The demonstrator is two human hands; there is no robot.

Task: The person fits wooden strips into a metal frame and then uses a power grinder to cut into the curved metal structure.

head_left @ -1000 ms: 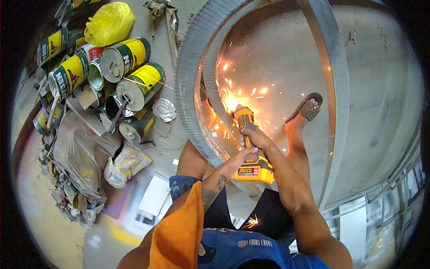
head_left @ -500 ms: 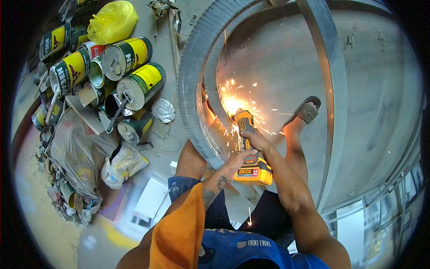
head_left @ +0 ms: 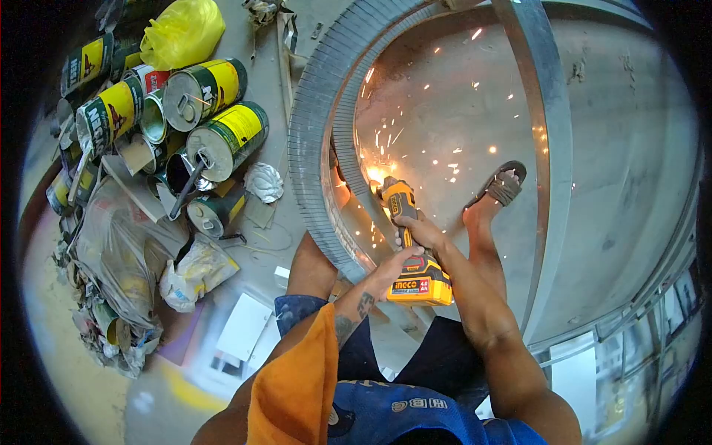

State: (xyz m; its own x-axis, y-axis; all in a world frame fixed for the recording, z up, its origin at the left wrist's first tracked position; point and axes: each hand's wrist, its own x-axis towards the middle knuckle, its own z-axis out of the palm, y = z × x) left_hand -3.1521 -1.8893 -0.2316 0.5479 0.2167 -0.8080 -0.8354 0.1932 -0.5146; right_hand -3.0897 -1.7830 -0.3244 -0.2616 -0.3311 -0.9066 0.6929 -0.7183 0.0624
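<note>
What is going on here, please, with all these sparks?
A person grips a yellow power tool with bare hands: left hand by the battery, right hand nearer the tool's head. Sparks fly there, beside the inner side of a curved metal frame. Cans lie off to the left.

The grinder [head_left: 417, 259] is yellow and black, its label red and white — orange sparks [head_left: 381, 175] beside it. I see a blue shirt [head_left: 386, 408], an orange towel [head_left: 293, 378], green-and-yellow cans [head_left: 228, 139] — and one bright yellow bag [head_left: 182, 33].
</note>
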